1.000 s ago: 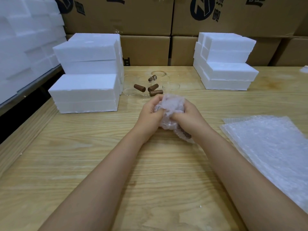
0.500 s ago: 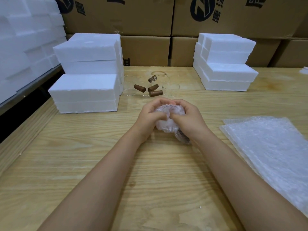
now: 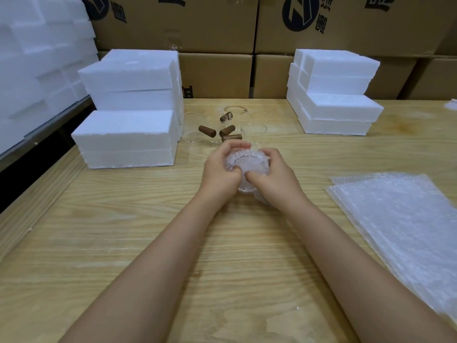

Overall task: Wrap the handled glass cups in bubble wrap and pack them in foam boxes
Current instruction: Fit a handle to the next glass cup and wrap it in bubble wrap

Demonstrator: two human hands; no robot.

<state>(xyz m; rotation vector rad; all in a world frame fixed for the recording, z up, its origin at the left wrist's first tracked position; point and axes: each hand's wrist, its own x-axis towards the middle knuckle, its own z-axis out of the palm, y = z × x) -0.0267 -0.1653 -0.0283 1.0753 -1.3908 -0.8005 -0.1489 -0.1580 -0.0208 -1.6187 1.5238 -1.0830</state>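
Observation:
A glass cup wrapped in bubble wrap [image 3: 247, 160] stands on the wooden table [image 3: 123, 219] at its middle. My left hand [image 3: 222, 169] grips its left side and my right hand [image 3: 274, 177] grips its right side, thumbs pressed into the wrap. Its handle is hidden. Behind my hands stand several clear glass cups [image 3: 254, 129] with brown cylindrical handles [image 3: 207, 131]. White foam boxes are stacked at the left [image 3: 126, 137] and at the back right [image 3: 333, 112].
A pile of flat bubble wrap sheets [image 3: 400, 224] lies at the right edge of the table. Cardboard cartons [image 3: 217, 75] line the back. More white foam blocks [image 3: 37, 58] fill the shelf at the far left.
The loose bubble wrap that stuck up above the cup has been folded and pressed down. My hands have shifted from the top of the bundle to its sides.

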